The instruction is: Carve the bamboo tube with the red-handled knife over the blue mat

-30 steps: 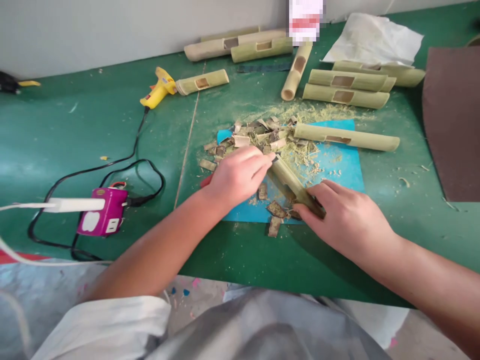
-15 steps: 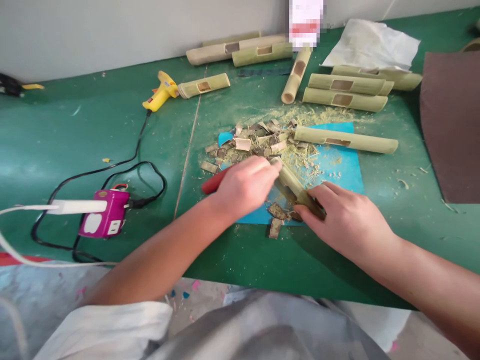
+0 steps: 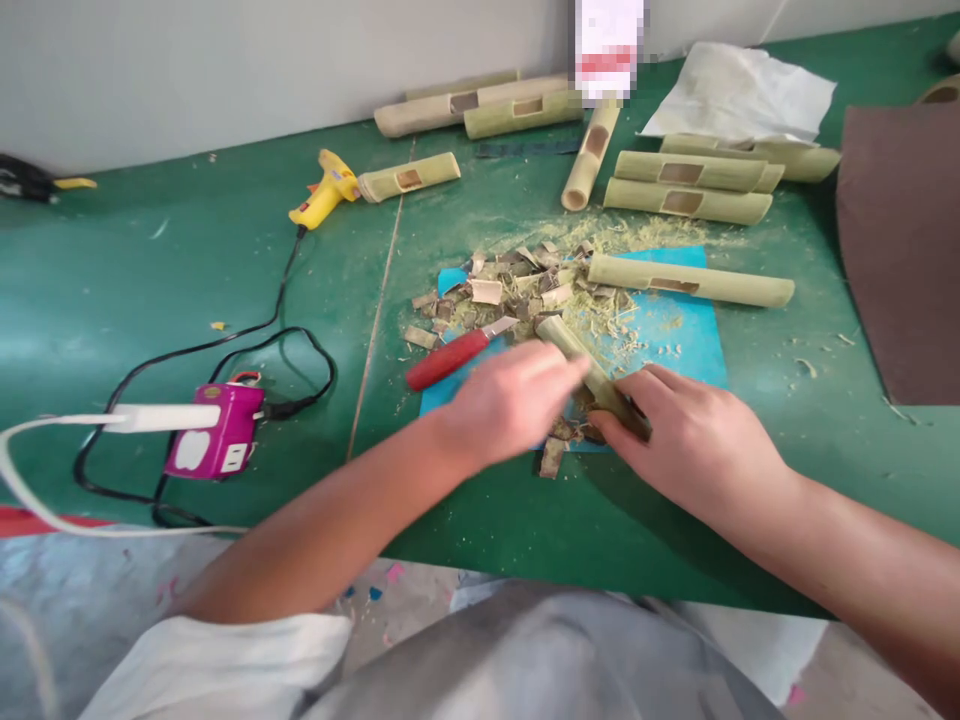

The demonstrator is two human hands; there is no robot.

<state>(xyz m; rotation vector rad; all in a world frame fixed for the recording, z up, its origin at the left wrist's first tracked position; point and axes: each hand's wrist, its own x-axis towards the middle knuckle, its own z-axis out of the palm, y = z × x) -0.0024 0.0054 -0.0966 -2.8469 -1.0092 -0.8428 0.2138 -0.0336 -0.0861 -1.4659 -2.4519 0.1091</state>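
Note:
A short green bamboo tube (image 3: 564, 340) lies slanted over a blue sheet (image 3: 705, 350), with an opening cut in its side. My right hand (image 3: 690, 425) is closed around its near end. Against the tube's middle, my left hand (image 3: 517, 400) is closed, its fingertips pressed together; what they hold, if anything, is hidden. A red-handled knife (image 3: 454, 358) with a short blade rests just beyond my left hand. Bamboo chips and shavings (image 3: 487, 290) are heaped past the knife. Another bamboo tube (image 3: 727, 283) lies across the sheet's far part.
A yellow glue gun (image 3: 326, 190) touches a bamboo tube (image 3: 412, 175) at the back left. Its black cord runs to a purple power adapter (image 3: 214, 430). Several cut tubes (image 3: 686, 200) lie along the back, near white paper (image 3: 742, 90). A brown sheet (image 3: 900, 250) is at right.
My left hand has slid along the tube from its far end toward my right hand, uncovering the knife blade. My right hand keeps its place on the tube.

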